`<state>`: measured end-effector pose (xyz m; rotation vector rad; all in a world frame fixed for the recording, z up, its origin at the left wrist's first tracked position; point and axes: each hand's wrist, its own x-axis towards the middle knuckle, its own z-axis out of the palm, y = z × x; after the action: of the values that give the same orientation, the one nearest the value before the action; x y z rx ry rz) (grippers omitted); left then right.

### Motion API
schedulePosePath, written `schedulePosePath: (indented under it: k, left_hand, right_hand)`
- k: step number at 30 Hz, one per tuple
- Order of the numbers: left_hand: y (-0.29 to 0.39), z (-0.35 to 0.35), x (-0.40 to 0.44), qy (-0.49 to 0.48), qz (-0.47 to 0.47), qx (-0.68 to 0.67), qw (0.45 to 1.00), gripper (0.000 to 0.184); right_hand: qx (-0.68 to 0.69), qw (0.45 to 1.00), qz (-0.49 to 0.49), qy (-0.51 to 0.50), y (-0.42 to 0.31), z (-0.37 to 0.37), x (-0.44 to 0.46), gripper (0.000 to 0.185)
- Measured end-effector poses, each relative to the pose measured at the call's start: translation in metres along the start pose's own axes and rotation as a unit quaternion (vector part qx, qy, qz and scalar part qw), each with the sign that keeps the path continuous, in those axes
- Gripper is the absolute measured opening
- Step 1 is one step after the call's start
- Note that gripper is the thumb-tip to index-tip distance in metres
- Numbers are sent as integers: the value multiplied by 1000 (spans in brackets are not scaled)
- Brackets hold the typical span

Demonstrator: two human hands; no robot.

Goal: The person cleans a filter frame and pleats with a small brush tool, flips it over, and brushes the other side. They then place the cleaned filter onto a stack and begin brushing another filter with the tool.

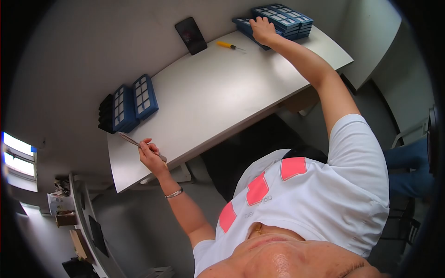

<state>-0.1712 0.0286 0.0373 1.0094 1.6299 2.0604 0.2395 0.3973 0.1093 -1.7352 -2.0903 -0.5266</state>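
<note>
A slim metallic tool, like a pen or tweezers, is held in my left hand above the table's near left part; its tip points up and left. My right hand reaches to the far right of the table, its fingers bent over a blue tray, whose surface it partly hides. Right beside that tray stands a stack of blue trays with white rectangles in them. At the left end lie more blue trays, one leaning beside a stack.
On the white table, a yellow-handled screwdriver lies near the back edge. A black phone or tablet leans against the wall. Black objects sit at the far left end. A person's blue-clad leg shows at right.
</note>
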Motion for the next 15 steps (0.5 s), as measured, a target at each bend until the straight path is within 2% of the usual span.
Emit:
schedulePosePath:
  k: [3,5,7,8,9,11,13,15]
  left_hand:
    - [1,-1,1,-4,-10,-1,1000,37]
    - [0,-6,4,-36,-39,-52,997,36]
    - [2,-4,13,-49,-75,-72,993,35]
    - [5,-3,16,-54,-109,-96,988,35]
    - [10,2,20,-54,-117,-86,988,35]
    - [26,25,35,-132,-164,-65,975,35]
    - [41,56,48,-205,-166,-43,964,35]
    - [54,89,61,-317,-127,-1,940,29]
  right_hand:
    - [-20,997,-54,42,16,-20,7,32]
    - [-15,996,-74,50,29,-40,7,32]
    - [159,981,-112,12,31,-60,2,29]
    - [164,981,-108,3,30,-63,-1,29]
    - [232,962,-127,-64,25,-64,-3,32]
    - [326,907,-153,-219,11,-73,-13,37]
    - [399,824,-211,-344,-2,-49,-17,47]
    - [399,810,-213,-375,-29,-58,-46,41]
